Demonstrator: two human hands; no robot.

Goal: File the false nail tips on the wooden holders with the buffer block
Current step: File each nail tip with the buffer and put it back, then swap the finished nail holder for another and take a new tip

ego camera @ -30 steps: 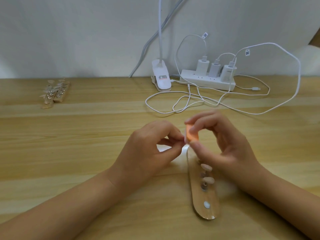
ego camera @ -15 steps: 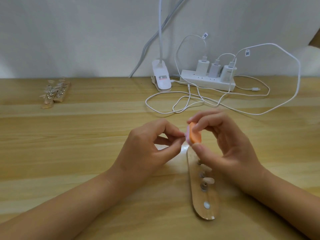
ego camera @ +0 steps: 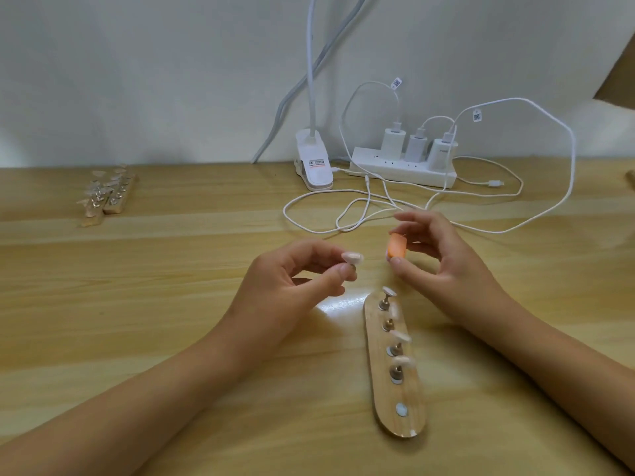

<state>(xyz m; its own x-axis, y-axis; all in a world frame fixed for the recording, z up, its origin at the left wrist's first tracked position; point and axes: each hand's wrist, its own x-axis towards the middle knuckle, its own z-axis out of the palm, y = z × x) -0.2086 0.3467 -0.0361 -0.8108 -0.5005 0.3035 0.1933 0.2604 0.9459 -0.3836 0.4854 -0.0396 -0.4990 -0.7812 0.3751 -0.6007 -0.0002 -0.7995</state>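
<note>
Both curled: left hand (ego camera: 292,290), right hand (ego camera: 446,266).

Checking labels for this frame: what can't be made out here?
All in the head view:
- The stem under the tip is hidden by fingers of the left hand.
- The ends of the buffer are covered by the right hand.
- The far holders carry tips too small to count.
- The near holder has blurred tips.
- The brown thing is cut off by the right edge.

Wooden table (ego camera: 171,304), wooden holders (ego camera: 412,400) (three), power strip (ego camera: 402,171), lamp clip (ego camera: 314,166)
</note>
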